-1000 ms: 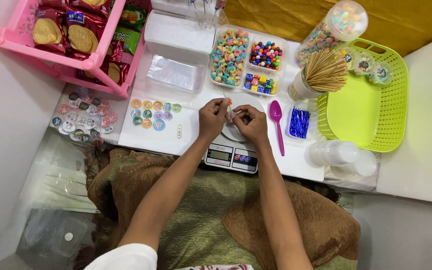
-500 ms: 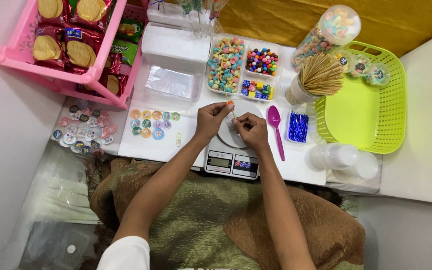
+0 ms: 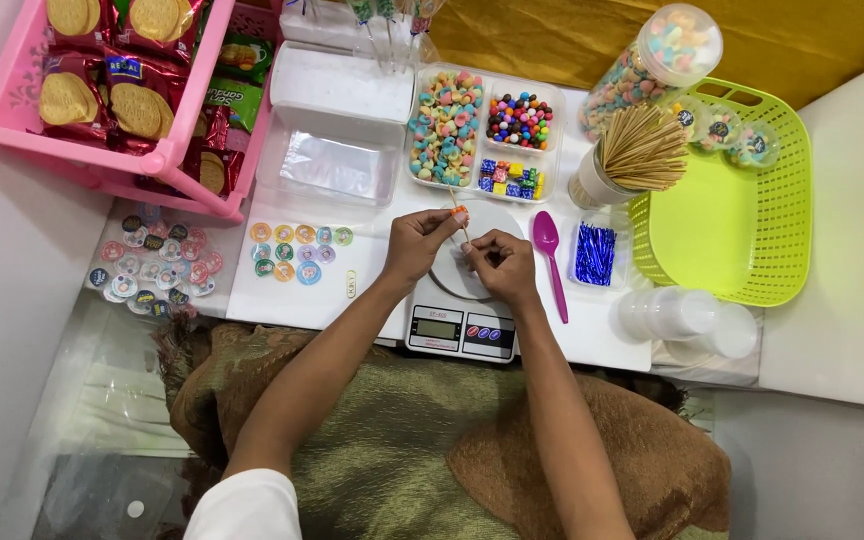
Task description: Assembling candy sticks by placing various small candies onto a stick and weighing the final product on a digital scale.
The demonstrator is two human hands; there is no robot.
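**Both hands on a skewer over the scale**

At far left a pink rack (image 3: 12,125) holds packs of round biscuits (image 3: 137,105). Below it, a loose cluster of round stickers (image 3: 152,265) lies on the floor, and more stickers (image 3: 297,250) sit in rows on the white table (image 3: 282,300). Behind these stands a clear box (image 3: 337,165) of plastic bags.

In the middle, the left hand (image 3: 417,245) pinches a thin wooden skewer (image 3: 459,222) between thumb and fingers, with an orange candy (image 3: 460,211) threaded near its upper end. The right hand (image 3: 500,265) is closed on the skewer's lower end, just beside the left; the two hands nearly touch. Both are held over the round plate of a small scale (image 3: 457,330).

Behind the hands, a divided tray (image 3: 482,130) holds pastel and coloured candies. Right of the hands lies a purple spoon (image 3: 550,255), then a small dish of blue ties (image 3: 594,255). A cup of skewers (image 3: 632,160) stands beside a tipped candy jar (image 3: 657,60). At far right sits a green basket (image 3: 732,220), with clear cups (image 3: 687,320) in front.
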